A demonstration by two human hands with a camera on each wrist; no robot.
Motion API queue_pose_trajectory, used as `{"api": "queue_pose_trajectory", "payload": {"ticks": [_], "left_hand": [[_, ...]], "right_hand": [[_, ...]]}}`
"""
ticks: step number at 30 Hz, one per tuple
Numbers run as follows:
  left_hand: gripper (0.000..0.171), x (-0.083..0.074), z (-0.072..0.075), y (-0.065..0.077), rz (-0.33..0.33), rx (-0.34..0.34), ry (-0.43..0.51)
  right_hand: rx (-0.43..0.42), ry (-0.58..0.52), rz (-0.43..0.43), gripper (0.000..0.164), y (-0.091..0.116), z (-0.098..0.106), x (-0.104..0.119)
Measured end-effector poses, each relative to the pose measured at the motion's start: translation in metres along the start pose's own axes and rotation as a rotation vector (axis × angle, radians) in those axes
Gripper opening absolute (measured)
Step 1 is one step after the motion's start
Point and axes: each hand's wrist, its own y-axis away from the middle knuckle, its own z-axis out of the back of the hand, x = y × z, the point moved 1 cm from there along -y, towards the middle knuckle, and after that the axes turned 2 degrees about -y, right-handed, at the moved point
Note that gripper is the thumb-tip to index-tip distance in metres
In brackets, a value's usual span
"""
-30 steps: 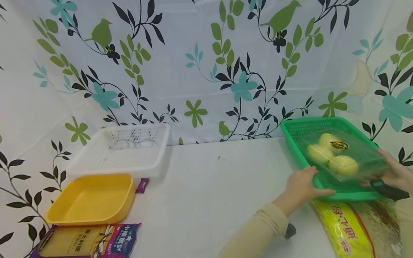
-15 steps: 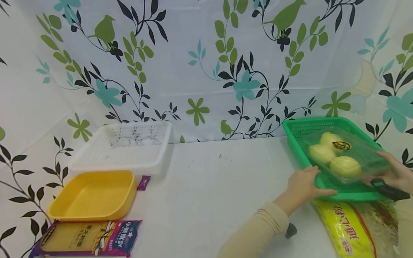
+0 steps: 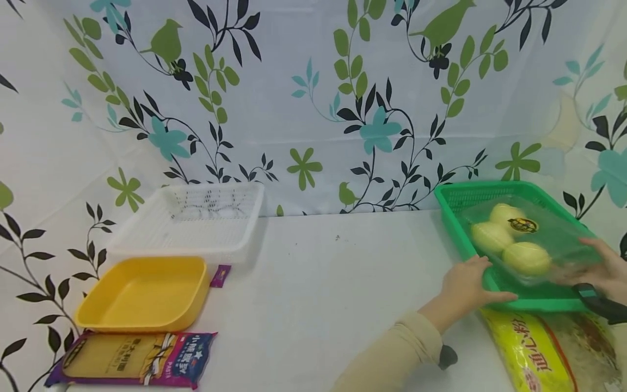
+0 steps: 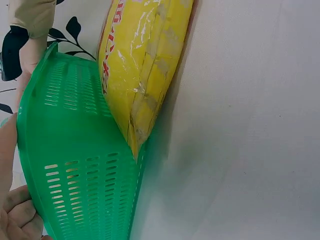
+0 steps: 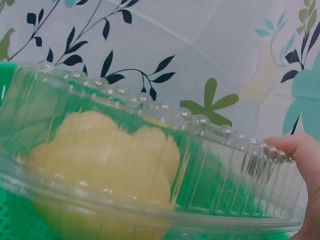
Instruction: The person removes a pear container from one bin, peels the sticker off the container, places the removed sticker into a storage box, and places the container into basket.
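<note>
At the right of the head view, a clear plastic clamshell box (image 3: 558,228) sits tilted in a green basket (image 3: 539,305). Inside the box are pale yellow round fruits (image 3: 526,258), and a dark oval sticker is on its lid. My right hand (image 3: 600,272) grips the right end of the box, the thumb over its top edge in the right wrist view. My left hand (image 3: 467,288) holds the basket's near left corner, with fingers (image 4: 22,215) curled at the rim in the left wrist view.
A yellow packet (image 3: 539,348) of noodles lies against the basket's near side. On the left stand a white basket (image 3: 196,239) and a yellow tray (image 3: 142,294). A pasta packet (image 3: 137,359) lies before the tray, and a small purple sachet (image 3: 220,276) beside it.
The head view has turned slightly left, so everything sits a little farther right. Both hands keep their holds; the right hand and the box's right end look marginally lower.
</note>
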Motion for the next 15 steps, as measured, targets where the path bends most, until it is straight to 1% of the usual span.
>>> {"api": "queue_pose_trajectory", "payload": {"ticks": [3,5,6,8,9,11,12,13,15], "left_hand": [[0.075,0.000,-0.003,0.007,0.012,0.000,0.018],[0.075,0.002,-0.005,0.013,0.016,0.002,0.022],[0.075,0.003,-0.006,0.015,0.019,0.001,0.029],[0.076,0.005,-0.007,0.018,0.013,-0.009,0.049],[0.076,0.005,-0.007,0.018,0.005,-0.018,0.055],[0.076,0.006,-0.006,0.017,-0.012,-0.048,0.071],[0.076,0.006,-0.005,0.016,-0.020,-0.063,0.077],[0.076,0.006,-0.004,0.015,-0.028,-0.076,0.078],[0.076,0.007,-0.002,0.013,-0.039,-0.098,0.093]], "right_hand": [[0.020,-0.113,-0.023,0.086,0.004,0.002,-0.005],[0.023,-0.135,-0.039,0.086,0.007,-0.001,-0.007],[0.029,-0.122,-0.037,0.086,0.010,-0.004,-0.007],[0.049,-0.183,-0.049,0.086,0.013,-0.011,-0.007],[0.070,-0.197,-0.047,0.085,0.016,-0.016,-0.005],[0.107,-0.265,-0.049,0.086,0.019,-0.024,-0.002],[0.126,-0.275,-0.049,0.086,0.020,-0.028,0.000],[0.130,-0.309,-0.061,0.086,0.021,-0.031,0.002],[0.110,-0.282,-0.052,0.088,0.022,-0.038,0.007]]}}
